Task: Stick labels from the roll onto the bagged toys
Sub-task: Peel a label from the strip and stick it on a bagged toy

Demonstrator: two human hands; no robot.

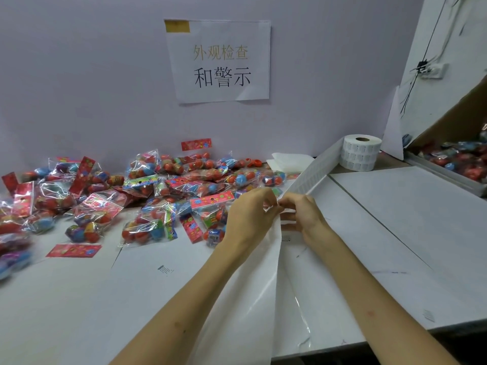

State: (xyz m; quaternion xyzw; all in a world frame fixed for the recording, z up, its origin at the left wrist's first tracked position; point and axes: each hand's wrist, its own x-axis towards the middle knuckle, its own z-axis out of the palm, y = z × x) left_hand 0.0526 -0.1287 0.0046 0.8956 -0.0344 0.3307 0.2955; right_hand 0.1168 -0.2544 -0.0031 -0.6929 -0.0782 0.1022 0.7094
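A white label roll (360, 152) stands at the back right of the white table (79, 299). Its label strip (313, 172) runs down and left to my hands. My left hand (250, 212) and my right hand (303, 214) meet at the strip's end, fingers curled, pinching it near where the labels stop. Below my hands the bare glossy backing paper (253, 293) hangs down over the table's front edge. A pile of clear bags of red and blue toys (147, 191) with red header cards spreads across the left and middle of the table, just left of my left hand.
A printed paper sign (220, 61) is taped to the wall. Folded white tissue (288, 162) lies by the wall beside the roll. A cardboard box (458, 159) holding more bagged toys sits at the far right. Loose red header cards (73, 251) lie on the table.
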